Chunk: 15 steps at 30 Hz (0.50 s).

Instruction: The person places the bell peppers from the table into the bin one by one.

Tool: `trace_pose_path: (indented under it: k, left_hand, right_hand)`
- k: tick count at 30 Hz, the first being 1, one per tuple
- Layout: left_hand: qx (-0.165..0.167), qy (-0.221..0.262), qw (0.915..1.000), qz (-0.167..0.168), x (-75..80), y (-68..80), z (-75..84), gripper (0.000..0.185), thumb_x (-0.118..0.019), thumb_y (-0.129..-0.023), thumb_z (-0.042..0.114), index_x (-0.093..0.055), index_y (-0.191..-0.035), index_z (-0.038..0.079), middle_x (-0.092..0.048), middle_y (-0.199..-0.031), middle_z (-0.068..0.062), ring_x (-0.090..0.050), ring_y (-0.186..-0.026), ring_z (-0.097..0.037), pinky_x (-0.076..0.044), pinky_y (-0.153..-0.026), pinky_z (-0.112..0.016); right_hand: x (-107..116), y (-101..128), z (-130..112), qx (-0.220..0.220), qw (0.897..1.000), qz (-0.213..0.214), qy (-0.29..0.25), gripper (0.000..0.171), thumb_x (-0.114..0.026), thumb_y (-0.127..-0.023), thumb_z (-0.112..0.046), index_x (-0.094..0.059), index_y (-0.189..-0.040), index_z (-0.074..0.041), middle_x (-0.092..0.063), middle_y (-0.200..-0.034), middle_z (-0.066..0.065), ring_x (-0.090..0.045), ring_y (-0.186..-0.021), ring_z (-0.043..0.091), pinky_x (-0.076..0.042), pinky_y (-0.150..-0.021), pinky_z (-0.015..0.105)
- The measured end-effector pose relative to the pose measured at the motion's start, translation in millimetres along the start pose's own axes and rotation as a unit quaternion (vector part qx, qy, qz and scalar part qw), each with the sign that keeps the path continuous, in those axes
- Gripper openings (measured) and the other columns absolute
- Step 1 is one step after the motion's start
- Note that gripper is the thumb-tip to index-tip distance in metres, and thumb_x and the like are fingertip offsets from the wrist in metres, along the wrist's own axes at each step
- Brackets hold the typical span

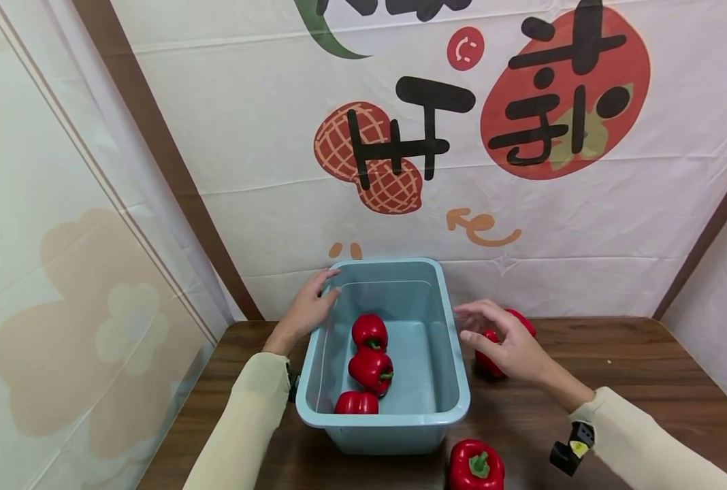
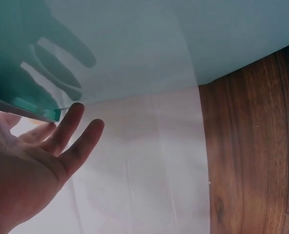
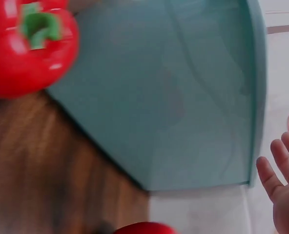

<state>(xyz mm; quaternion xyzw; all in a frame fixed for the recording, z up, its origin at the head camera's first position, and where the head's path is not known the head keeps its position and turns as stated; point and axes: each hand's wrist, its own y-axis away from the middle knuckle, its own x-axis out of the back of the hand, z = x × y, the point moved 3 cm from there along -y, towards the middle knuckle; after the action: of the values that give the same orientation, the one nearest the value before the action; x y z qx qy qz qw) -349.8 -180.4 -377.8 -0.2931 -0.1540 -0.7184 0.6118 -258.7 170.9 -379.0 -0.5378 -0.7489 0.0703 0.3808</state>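
A light blue plastic bin (image 1: pixel 425 354) stands on the table with several red bell peppers inside, among them a middle pepper (image 1: pixel 366 367) and a far one (image 1: pixel 368 329). My left hand (image 1: pixel 305 309) rests at the bin's left rim; in the left wrist view its lower fingers (image 2: pixel 83 141) extend loosely below the rim, outside the wall. Just off the right rim hovers my right hand (image 1: pixel 510 347), fingers spread and holding nothing. Red peppers (image 1: pixel 489 357) lie partly hidden behind it. Another bell pepper (image 1: pixel 475 466) with a green stem sits near the bin's front right corner.
The dark wooden table (image 1: pixel 608 381) ends against a white printed cloth backdrop (image 1: pixel 265 136). The bin's far end stands close to that cloth. Another cloth panel (image 1: pixel 45 238) hangs along the left side.
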Motion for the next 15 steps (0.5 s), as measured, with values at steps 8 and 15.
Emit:
trace_pose_path:
  k: [8, 15]
  left_hand:
    - [0.012, 0.012, 0.9995, -0.028, 2.7, 1.3, 2.9, 0.052, -0.037, -0.107, 0.032, -0.031, -0.155, 0.013, -0.021, -0.164, -0.01, -0.022, -0.149, -0.034, -0.022, -0.116, -0.061]
    - [0.029, 0.001, 0.9992, -0.027, -4.5, 2.7, 6.6, 0.059, -0.042, -0.105, 0.035, -0.028, -0.157, 0.013, -0.011, -0.166, -0.013, -0.013, -0.151, -0.035, -0.016, -0.118, -0.061]
  right_hand:
    - [-10.6, 31.3, 17.7, -0.029, 0.998, -0.032, -0.055, 0.037, -0.064, -0.092, -0.004, -0.059, -0.129, -0.008, -0.064, -0.115, 0.008, -0.063, -0.091, 0.016, -0.056, -0.076, 0.029]
    - [-28.8, 56.0, 29.6, -0.031, 0.99, -0.071, -0.117, 0.037, -0.059, -0.094, 0.001, -0.055, -0.131, -0.002, -0.064, -0.115, 0.008, -0.065, -0.094, 0.019, -0.056, -0.082, 0.027]
